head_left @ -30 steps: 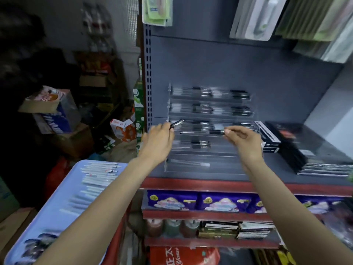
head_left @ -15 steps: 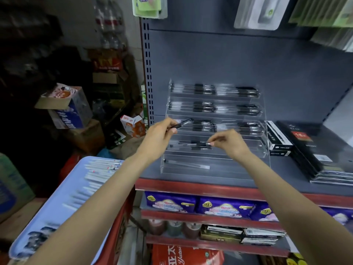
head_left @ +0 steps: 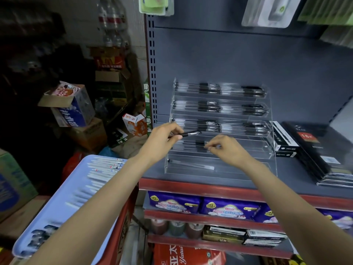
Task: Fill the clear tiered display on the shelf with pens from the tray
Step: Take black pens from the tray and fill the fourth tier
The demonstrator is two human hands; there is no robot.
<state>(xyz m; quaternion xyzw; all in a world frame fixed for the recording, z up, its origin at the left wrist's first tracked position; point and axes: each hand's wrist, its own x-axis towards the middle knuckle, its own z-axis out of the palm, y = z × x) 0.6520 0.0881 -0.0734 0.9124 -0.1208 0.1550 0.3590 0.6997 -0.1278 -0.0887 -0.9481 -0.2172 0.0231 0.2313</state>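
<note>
Nearest the camera, down and left of the clear tiered display [head_left: 219, 134], a pale blue tray [head_left: 57, 203] carries a row of white pens [head_left: 99, 173] at its far end and a blurred cluster of dark-capped pens [head_left: 38, 240] at its near end. Beyond the tray, both forearms reach up to the display, which stands on a grey shelf [head_left: 286, 176] with a red front edge. The left hand [head_left: 162, 138] is at the display's left edge, its fingers [head_left: 176, 137] pinching a black pen [head_left: 188, 133] whose tip points right toward the third tier. The right hand [head_left: 227, 148] is in front of the fourth tier, its fingers [head_left: 212, 148] curled and pinching the end of a pen [head_left: 194, 145] lying in that tier. A single pale pen [head_left: 193, 165] lies in the bottom tier. The three upper tiers hold rows of black pens [head_left: 219, 108]. Right of the display, flat on the shelf, lie black boxes [head_left: 284, 140] and a stack of dark packets [head_left: 324, 157].
</note>
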